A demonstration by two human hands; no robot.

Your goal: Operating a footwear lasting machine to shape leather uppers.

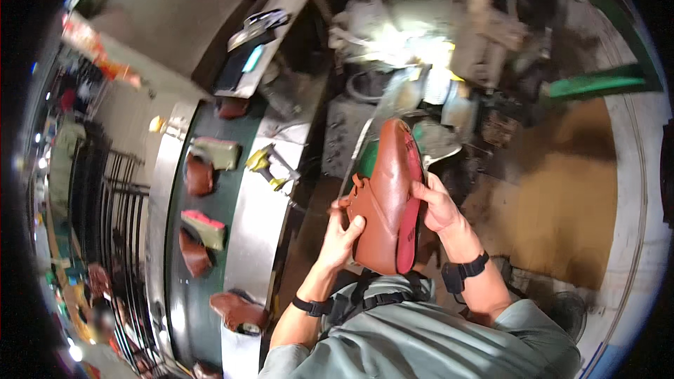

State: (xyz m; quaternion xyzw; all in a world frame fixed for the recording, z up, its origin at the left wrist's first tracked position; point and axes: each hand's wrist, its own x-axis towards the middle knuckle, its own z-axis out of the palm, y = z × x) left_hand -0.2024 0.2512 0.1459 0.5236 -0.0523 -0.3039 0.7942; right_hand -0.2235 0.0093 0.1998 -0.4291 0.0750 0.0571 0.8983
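Note:
A brown leather shoe (380, 203) is held up in front of my body, tilted on its side with the toe pointing away from me. Its reddish-pink underside (408, 221) faces right. My left hand (342, 237) grips the ankle opening, thumb pressed on the brown leather near the lace loop. On the other side, my right hand (438, 205) is closed around the sole edge, its thumb lying against the underside. Both wrists wear black bands. The fingers behind the shoe are partly hidden.
Left of me runs a dark green conveyor belt (207, 291) bearing brown shoe uppers (199, 174) and pale soles (216, 153). A yellow-and-black tool (267, 167) and another brown shoe (240, 311) rest on its metal edge. Ahead is a brightly lit machine (439, 88); a green bar (597, 84) stands right.

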